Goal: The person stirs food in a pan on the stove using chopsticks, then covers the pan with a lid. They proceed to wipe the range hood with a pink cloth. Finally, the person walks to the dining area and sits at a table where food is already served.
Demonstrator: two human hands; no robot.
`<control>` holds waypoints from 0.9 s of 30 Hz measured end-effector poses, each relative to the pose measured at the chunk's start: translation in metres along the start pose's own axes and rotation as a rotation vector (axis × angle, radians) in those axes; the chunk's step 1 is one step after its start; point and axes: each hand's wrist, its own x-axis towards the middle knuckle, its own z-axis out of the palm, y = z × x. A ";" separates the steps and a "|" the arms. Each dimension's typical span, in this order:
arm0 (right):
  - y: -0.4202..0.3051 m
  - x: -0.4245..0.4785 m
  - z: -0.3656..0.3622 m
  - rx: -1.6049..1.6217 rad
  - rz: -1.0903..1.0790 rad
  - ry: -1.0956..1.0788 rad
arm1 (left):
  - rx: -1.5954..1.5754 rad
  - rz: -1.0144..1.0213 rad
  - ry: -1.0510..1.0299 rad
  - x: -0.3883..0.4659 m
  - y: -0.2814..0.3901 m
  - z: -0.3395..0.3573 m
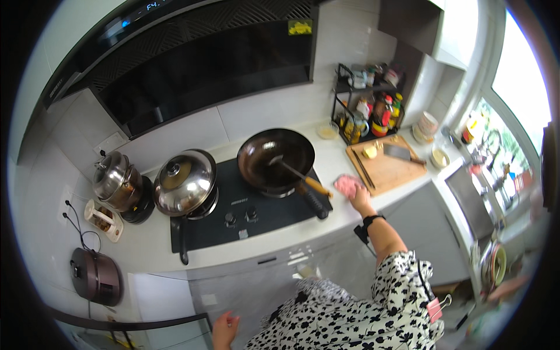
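My right hand (361, 200) is on a pink cloth (347, 184) on the white countertop, between the stove and the cutting board. My fingers grip its near edge. Just left of it, a dark wok (262, 166) sits on the right burner. A wooden-handled spatula (294, 169) leans inside, its handle over the rim beside the wok's handle (313, 201). The wooden cutting board (393, 175) carries dark chopsticks (363, 168), a cleaver (397, 152) and a pale yellow piece of food (369, 152). Low in front of my body hangs my left hand (225, 329), fingers loosely bent, holding nothing visible.
A lidded pan (186, 183) covers the left burner of the black cooktop (262, 223). Beside it stand a steel pot (114, 181) and a cooker (95, 276). A spice rack (367, 89) stands behind the board; a sink (470, 203) lies right. The range hood (210, 74) hangs overhead.
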 end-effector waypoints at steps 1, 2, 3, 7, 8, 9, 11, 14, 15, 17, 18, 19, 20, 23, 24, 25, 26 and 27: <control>-0.002 0.014 0.000 0.023 -0.047 -0.037 | -0.015 0.036 -0.009 0.012 0.025 -0.001; 0.019 0.027 0.008 0.023 -0.172 0.035 | -0.023 0.095 -0.034 0.035 0.060 -0.014; 0.032 0.032 0.014 -0.070 -0.148 -0.009 | -0.019 0.142 -0.064 0.057 0.093 -0.025; 0.026 0.018 0.034 -0.116 -0.220 -0.049 | -0.138 0.118 -0.064 0.098 0.179 -0.050; 0.045 0.020 0.052 -0.108 -0.335 0.139 | -0.168 0.135 -0.033 0.107 0.194 -0.054; 0.040 0.018 0.048 -0.080 -0.347 0.158 | -0.193 0.147 0.004 0.113 0.205 -0.054; 0.045 0.029 0.038 0.096 -0.356 0.209 | -0.221 0.122 0.009 0.126 0.227 -0.063; 0.031 0.074 0.022 1.114 0.437 -0.091 | -0.236 0.172 0.015 0.140 0.243 -0.082; 0.020 0.095 0.005 1.336 0.423 -0.164 | -0.237 0.201 0.021 0.142 0.246 -0.088; -0.017 0.136 -0.016 1.721 0.535 -0.069 | -0.227 0.222 0.045 0.152 0.256 -0.109; -0.007 0.165 -0.018 1.735 0.348 -0.180 | -0.219 0.249 0.039 0.160 0.262 -0.122; 0.000 0.195 -0.016 1.738 0.155 -0.294 | -0.236 0.255 0.063 0.168 0.266 -0.131; 0.006 0.231 -0.021 1.941 -0.190 -0.494 | -0.255 0.267 0.081 0.176 0.270 -0.138; -0.129 0.266 -0.074 1.749 0.013 -0.005 | -0.208 0.389 0.131 0.189 0.268 -0.153; -0.160 0.290 -0.076 1.652 0.078 0.137 | -0.200 0.400 0.125 0.191 0.269 -0.160; -0.200 0.301 -0.078 1.552 0.058 0.200 | -0.195 0.400 0.132 0.193 0.267 -0.165; -0.246 0.307 -0.082 1.413 0.080 0.313 | -0.199 0.437 0.153 0.193 0.256 -0.167; -0.221 0.366 -0.069 1.185 -0.124 0.706 | -0.205 0.482 0.119 0.209 0.260 -0.173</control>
